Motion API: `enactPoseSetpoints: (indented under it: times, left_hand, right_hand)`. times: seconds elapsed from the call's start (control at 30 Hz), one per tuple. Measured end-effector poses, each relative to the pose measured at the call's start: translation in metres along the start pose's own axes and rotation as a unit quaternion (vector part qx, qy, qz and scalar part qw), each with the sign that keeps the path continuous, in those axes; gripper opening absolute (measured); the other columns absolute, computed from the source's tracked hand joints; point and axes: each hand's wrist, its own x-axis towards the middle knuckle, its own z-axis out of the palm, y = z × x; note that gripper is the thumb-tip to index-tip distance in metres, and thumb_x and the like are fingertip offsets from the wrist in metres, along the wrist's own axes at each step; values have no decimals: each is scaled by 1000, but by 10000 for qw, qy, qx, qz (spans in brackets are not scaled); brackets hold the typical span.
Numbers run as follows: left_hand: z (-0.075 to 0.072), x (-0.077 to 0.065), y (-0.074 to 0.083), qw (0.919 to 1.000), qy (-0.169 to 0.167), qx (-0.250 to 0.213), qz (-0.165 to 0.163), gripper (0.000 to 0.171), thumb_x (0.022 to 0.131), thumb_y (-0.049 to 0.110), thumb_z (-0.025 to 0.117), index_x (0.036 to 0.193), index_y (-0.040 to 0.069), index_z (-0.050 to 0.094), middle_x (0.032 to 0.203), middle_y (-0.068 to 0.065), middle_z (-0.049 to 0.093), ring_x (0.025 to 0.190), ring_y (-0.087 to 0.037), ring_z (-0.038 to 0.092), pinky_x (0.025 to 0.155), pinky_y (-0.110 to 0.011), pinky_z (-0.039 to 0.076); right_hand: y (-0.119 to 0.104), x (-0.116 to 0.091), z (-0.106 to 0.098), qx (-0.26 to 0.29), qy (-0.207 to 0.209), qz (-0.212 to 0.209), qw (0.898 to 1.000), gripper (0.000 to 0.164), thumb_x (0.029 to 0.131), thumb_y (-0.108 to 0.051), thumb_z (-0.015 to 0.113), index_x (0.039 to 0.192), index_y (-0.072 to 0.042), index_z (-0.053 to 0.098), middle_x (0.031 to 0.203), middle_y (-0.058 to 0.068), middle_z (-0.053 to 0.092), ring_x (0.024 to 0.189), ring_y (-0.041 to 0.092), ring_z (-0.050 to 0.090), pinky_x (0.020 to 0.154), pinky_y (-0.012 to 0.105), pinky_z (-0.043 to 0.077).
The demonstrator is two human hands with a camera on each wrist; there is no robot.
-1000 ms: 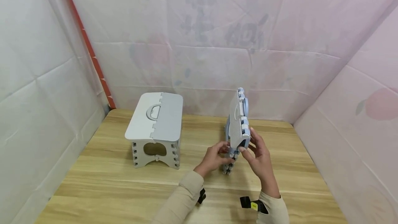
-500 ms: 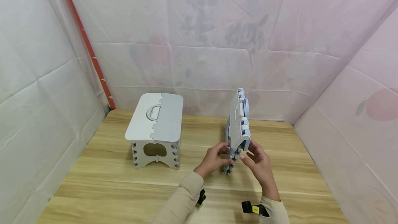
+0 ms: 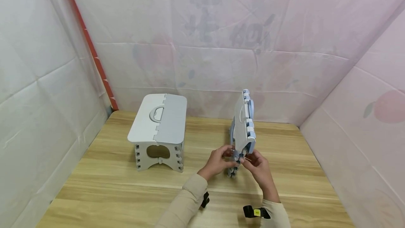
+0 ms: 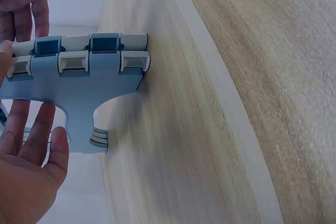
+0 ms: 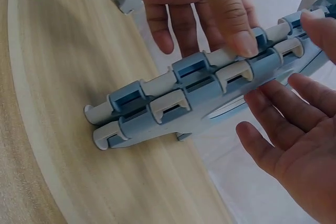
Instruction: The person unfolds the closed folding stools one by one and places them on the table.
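A folded step stool (image 3: 240,129), pale grey with blue parts, stands upright on the table at right of centre. My left hand (image 3: 216,163) grips its near lower part from the left, with the thumb over the hinged edge. From the other side my right hand (image 3: 261,171) pinches the same part, thumb on the hinge edge and fingers along the right face. In the right wrist view, interlocking blue and white hinge knuckles (image 5: 173,103) run between both hands. The left wrist view shows a blue leg panel (image 4: 81,108) with a curved cut-out and fingers through or behind it.
An unfolded grey-white step stool (image 3: 174,119) with a carry handle stands to the left on the wooden table (image 3: 126,192). Pale printed sheets (image 3: 202,66) enclose the back and sides. A red strip (image 3: 85,38) runs down the back left corner.
My right hand has slid down and toward me from the upper panel's corner to the lower hinged part. The left hand and both stools have stayed almost still.
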Motion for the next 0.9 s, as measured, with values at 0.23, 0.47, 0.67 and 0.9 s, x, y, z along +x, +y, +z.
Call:
enactPoseSetpoints:
  times: [0.23,0.47,0.67,0.9]
  left_hand:
    - [-1,-1,1,10000,-6,62,13,47,75,13,78,118,13,59,100,3,66,97,-22,62,82,-41,48]
    - [0,1,0,10000,-10,16,13,46,75,12,78,117,13,59,99,3,66,96,-19,62,82,-42,48]
    - [1,1,-2,10000,-23,42,19,46,75,12,78,117,13,59,99,3,66,95,-18,62,82,-42,48]
    - [0,1,-2,10000,-28,25,-10,46,75,12,78,116,13,59,97,4,65,97,-29,61,82,-43,48]
  right_hand:
    - [4,2,3,-366,77,160,9992,40,85,-3,66,121,9,53,111,22,60,96,13,60,75,24,50]
    - [5,3,5,-618,81,148,9979,37,83,2,66,119,7,56,111,21,60,100,20,58,82,22,46]
    - [0,2,5,-592,32,219,9980,38,83,3,65,120,8,54,113,22,59,103,24,56,83,19,44]
    - [4,4,5,-704,-16,286,9971,40,82,6,64,121,9,54,112,22,59,104,27,56,87,31,45]
